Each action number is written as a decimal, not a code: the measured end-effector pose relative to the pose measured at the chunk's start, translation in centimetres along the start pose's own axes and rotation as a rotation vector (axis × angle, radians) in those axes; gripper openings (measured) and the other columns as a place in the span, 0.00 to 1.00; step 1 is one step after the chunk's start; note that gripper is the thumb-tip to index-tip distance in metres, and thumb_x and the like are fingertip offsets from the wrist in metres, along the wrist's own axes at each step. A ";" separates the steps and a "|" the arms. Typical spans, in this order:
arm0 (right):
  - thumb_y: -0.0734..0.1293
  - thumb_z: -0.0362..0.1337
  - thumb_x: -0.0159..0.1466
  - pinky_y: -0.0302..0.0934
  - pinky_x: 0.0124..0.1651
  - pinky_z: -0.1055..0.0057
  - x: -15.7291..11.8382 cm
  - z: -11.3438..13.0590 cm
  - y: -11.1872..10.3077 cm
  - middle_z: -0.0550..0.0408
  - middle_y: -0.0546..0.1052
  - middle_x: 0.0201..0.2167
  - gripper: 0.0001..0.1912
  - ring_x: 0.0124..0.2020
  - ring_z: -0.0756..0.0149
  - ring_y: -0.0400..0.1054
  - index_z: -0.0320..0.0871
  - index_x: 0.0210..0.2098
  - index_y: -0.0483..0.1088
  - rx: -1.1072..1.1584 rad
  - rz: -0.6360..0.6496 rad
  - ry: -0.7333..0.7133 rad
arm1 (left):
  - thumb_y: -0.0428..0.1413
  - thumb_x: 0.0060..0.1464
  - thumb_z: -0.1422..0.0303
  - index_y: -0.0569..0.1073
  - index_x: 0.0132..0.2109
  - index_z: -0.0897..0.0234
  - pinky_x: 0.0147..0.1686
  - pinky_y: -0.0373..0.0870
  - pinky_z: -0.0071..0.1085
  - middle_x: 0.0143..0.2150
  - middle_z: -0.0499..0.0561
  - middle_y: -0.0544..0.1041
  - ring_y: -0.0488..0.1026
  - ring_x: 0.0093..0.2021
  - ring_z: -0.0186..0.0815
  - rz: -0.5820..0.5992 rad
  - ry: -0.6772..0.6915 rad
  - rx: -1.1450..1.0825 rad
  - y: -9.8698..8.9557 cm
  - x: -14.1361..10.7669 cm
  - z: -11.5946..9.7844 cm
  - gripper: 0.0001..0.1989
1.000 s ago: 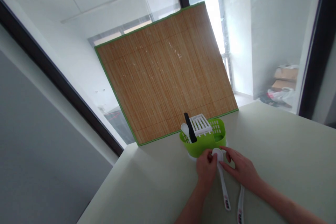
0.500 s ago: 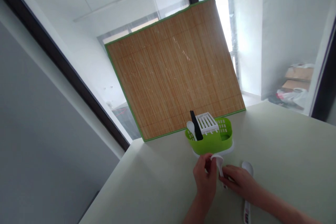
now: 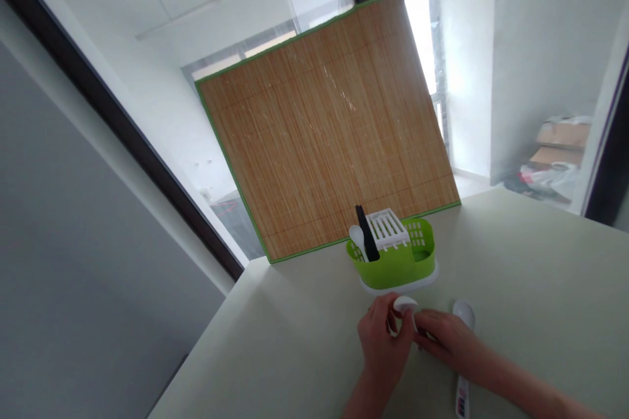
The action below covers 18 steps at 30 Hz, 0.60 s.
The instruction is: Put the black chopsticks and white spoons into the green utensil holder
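Note:
A white spoon (image 3: 405, 303) is held between both hands, in front of a green caddy (image 3: 398, 271). My left hand (image 3: 386, 337) pinches it near the bowl. My right hand (image 3: 445, 335) is closed round its handle, which is mostly hidden by the fingers. Under my right wrist lies a second white spoon (image 3: 464, 315), its bowl beyond the arm and its labelled handle nearer the front. The caddy has a white slotted rack (image 3: 388, 229) and holds a small white spoon (image 3: 357, 236) and a black utensil (image 3: 367, 236) at its left end.
A bamboo mat (image 3: 329, 131) with green edging stands upright behind the caddy, against the glass. The pale table (image 3: 295, 340) spreads to both sides of the hands. Cardboard boxes (image 3: 563, 137) are visible beyond the glass at the right.
The held spoon's bowl has tilted and dropped slightly. My left hand has shifted down a little with its fingers further round the spoon; my right hand has barely moved.

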State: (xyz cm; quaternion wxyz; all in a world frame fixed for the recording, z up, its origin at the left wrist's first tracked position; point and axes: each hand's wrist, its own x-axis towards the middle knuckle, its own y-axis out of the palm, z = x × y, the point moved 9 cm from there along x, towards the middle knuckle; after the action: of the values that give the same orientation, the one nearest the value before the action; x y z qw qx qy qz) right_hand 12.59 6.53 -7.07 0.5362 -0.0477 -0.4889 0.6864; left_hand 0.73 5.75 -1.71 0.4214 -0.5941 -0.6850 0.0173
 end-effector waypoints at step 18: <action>0.58 0.36 0.66 0.61 0.36 0.70 0.3 0.2 -2.4 0.56 0.76 0.30 0.12 0.32 0.64 0.71 0.48 0.46 0.69 -0.070 -0.048 -0.027 | 0.56 0.53 0.58 0.76 0.37 0.67 0.26 0.69 0.26 0.28 0.50 0.77 0.71 0.24 0.31 -0.455 -0.068 -0.256 -10.7 9.9 1.3 0.15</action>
State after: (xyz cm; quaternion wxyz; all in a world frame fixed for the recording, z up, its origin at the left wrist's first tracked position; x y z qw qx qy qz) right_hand 13.98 6.52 -5.07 0.5440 -0.0452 -0.5210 0.6563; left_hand -7.97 11.44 8.55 0.3123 -0.4725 -0.8113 -0.1448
